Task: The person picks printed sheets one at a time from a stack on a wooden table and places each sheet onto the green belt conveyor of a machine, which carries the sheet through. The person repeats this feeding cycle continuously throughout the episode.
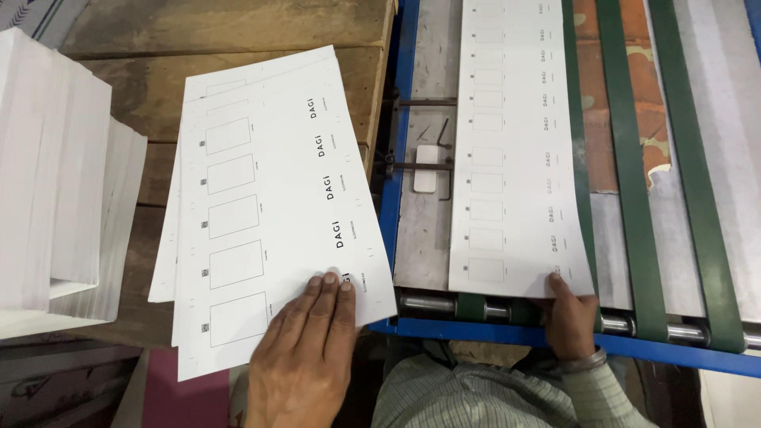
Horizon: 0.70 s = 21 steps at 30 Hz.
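**Two hands, two sets of printed sheets**

The left hand (305,353) is lying flat on a loose fan of white printed sheets (269,214), fingers (329,289) stretched out and close together, pressing down on the top sheet near its lower right corner. It is not gripping anything, just resting palm-down. The fan is sitting on a worn wooden table (238,24), its lower right corner hanging over the blue machine frame (491,333). Each sheet is showing a column of outlined rectangles down one side and dark lettering down the other.

Over on the right, the right hand (569,317) is reaching up to the near edge of a long printed sheet (515,150) lying on the machine bed. The thumb is sitting on top of the sheet's bottom edge, the remaining fingers are tucked beneath and out of sight, so it is reading as a light pinch on that edge. A striped sleeve (476,396) and a metal bangle (590,364) are showing at the wrist.

Green conveyor belts (634,198) are running lengthwise beside that sheet, crossing steel rollers (428,303) at the near end. A small white block (428,168) is sitting on the grey metal plate between the two sets of sheets.

At far left, tall stacks of white paper (55,182) are standing on the table, well apart from the fanned sheets.
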{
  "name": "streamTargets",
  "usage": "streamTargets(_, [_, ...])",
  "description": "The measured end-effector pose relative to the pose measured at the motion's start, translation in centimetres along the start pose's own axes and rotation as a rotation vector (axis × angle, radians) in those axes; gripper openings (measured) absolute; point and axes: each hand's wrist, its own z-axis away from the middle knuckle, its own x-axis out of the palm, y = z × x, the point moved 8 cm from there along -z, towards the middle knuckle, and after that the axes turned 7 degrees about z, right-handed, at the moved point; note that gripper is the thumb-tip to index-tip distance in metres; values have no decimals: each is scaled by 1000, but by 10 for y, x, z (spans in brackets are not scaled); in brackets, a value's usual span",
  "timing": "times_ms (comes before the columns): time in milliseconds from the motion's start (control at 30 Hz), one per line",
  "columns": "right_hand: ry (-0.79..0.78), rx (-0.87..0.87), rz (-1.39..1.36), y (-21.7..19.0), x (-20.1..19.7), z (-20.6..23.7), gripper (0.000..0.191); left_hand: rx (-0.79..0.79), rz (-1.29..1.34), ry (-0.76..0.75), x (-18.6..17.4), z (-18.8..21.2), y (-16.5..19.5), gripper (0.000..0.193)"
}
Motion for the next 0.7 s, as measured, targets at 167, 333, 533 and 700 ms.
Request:
streamTargets(167, [-169,77,-192,-18,15,-4,42,-28,41,-36,-4,-2,-3,23])
streamTargets(333, [-236,158,-142,-15,19,26,41,-32,216,-77,-16,1,-17,42])
streamTargets(533, [-423,177,-114,-33,58,75,48,-50,234,9,-45,7,-58,28])
streamTargets(700, [-1014,-48,-376,-89,128,168,48,63,193,94,-56,-9,-14,35])
